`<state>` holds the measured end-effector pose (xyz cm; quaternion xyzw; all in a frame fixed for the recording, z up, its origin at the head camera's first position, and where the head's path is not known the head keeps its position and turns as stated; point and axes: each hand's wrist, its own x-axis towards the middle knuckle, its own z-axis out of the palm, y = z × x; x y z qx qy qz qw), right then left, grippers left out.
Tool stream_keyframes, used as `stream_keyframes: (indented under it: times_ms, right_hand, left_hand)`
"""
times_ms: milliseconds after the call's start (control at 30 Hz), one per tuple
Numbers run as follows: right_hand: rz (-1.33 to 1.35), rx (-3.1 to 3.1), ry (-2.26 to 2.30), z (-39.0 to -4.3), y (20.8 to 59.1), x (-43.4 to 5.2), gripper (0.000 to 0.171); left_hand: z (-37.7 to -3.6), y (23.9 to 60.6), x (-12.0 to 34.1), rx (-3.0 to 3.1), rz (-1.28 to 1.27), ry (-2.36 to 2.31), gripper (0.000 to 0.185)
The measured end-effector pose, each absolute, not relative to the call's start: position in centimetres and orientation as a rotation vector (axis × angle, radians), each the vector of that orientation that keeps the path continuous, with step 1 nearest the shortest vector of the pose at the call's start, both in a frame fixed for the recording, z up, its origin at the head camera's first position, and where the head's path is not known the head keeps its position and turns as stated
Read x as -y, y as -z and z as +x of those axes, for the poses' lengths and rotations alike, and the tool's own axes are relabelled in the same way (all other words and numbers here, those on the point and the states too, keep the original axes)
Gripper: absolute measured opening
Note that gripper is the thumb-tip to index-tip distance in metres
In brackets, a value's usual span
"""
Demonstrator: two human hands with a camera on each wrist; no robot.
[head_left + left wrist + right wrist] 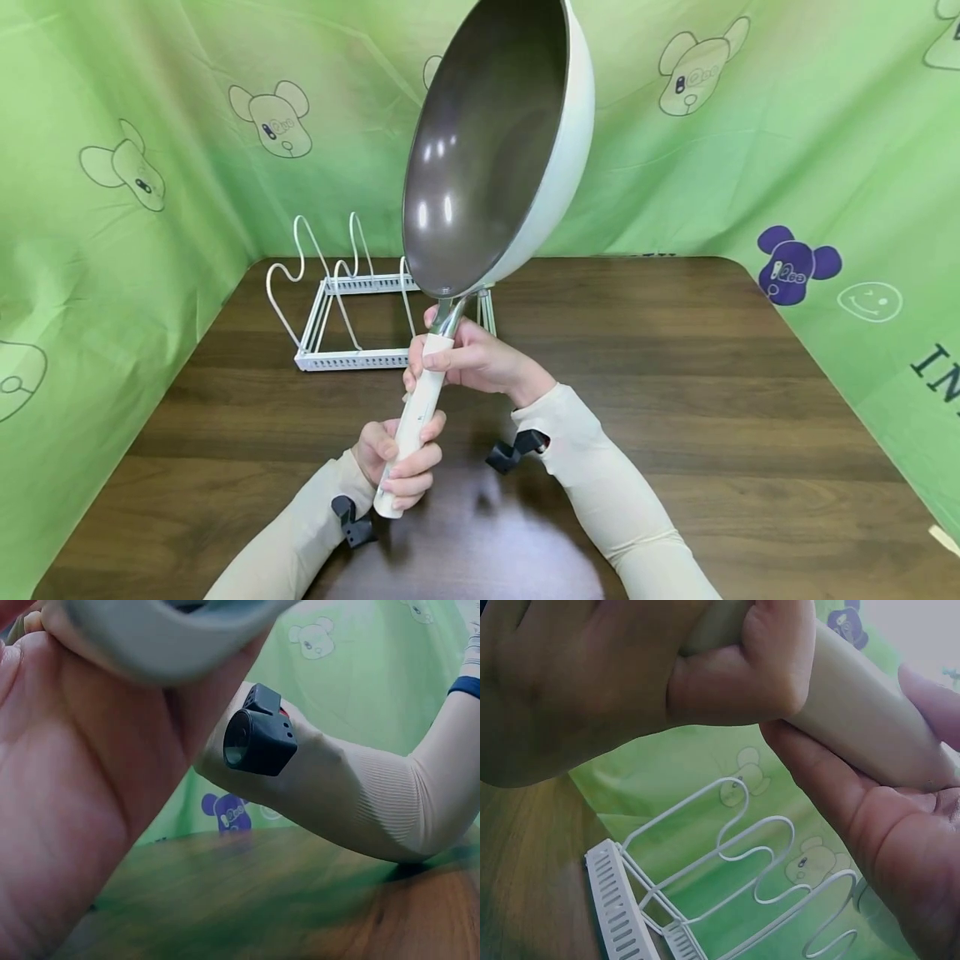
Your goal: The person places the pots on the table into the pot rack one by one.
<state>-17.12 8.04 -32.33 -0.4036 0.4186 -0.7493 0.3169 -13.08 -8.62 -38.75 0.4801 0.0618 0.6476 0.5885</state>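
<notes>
A large frying pan [491,142] with a dark inside and a pale outer wall is held up above the table, tilted on its side with the inside facing left. My left hand [401,462] grips the lower end of its white handle [412,425], fingers wrapped round it. Higher up, my right hand [480,358] holds the handle close to the metal neck [447,318], thumb across the front. In the right wrist view, both hands are on the handle [862,712]. The handle's end [172,645] crosses above the palm in the left wrist view.
Behind the hands, a white wire rack [352,359] with upright curved dividers stands on the brown wooden table [675,375]. The pan and right hand hide its right part. Green curtains [330,192] with printed bear heads hang round the table's back and sides.
</notes>
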Motion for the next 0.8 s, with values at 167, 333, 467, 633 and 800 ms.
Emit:
stream_keyframes:
  times_ms: [167,333,467,633,800]
  right_hand:
    - [-1.056,-1.117,1.970,-17.1,32.4,-8.1,0.027]
    - [-1.025,-1.143,1.978,-17.0,32.5,-7.9,0.026]
    - [-0.985,-1.178,1.984,-16.9,32.7,-7.7,0.026]
    - [-0.965,-1.202,1.978,-16.7,32.7,-7.5,0.025]
    - [-0.954,-1.218,1.969,-16.6,32.6,-7.4,0.025]
  left_hand:
    - [-13.2,39.0,8.7,-0.146,1.108,-1.503,0.024]
    - [-13.3,39.3,9.0,-0.138,1.089,-1.512,0.024]
    - [-13.3,39.6,9.0,-0.121,1.077,-1.522,0.024]
    - [-13.3,39.8,9.0,-0.118,1.083,-1.504,0.024]
    - [-13.4,39.9,9.0,-0.124,1.094,-1.489,0.024]
